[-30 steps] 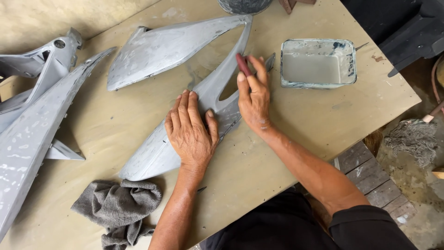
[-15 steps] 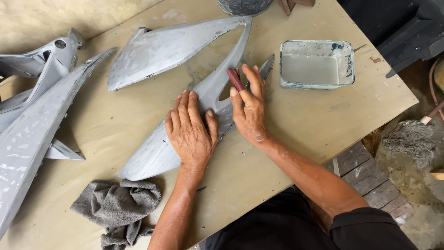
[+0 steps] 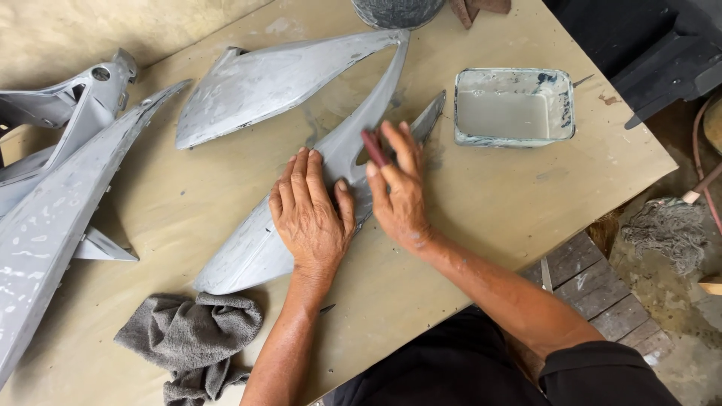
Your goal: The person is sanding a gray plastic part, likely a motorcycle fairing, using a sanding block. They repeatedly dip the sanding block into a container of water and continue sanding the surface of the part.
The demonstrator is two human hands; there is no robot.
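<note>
Left hand (image 3: 310, 210) flat, fingers spread, pinning grey fairing panel (image 3: 316, 150). Right hand (image 3: 398, 188) fingers pinching reddish sanding pad (image 3: 374, 147) on panel's narrow arm, near water tub (image 3: 514, 105). Sanding looks partway; patchy surface left.

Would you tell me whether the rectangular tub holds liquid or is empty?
Holds liquid: the rectangular tub shows a flat, cloudy grey surface inside.

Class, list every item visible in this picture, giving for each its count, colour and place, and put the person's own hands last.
Forked panel: one, grey, table centre, under both hands.
Other panels: two, grey, left edge.
Sanding piece: one, dark red, in right hand's fingers.
Tub: one, whitish, cloudy liquid inside, table right.
Rag: one, grey, front left.
Round container: one, grey, top edge.
Table: one, tan.
Mop head: one, grey, floor right.
Left hand: flat on panel.
Right hand: on panel's fork.
</note>
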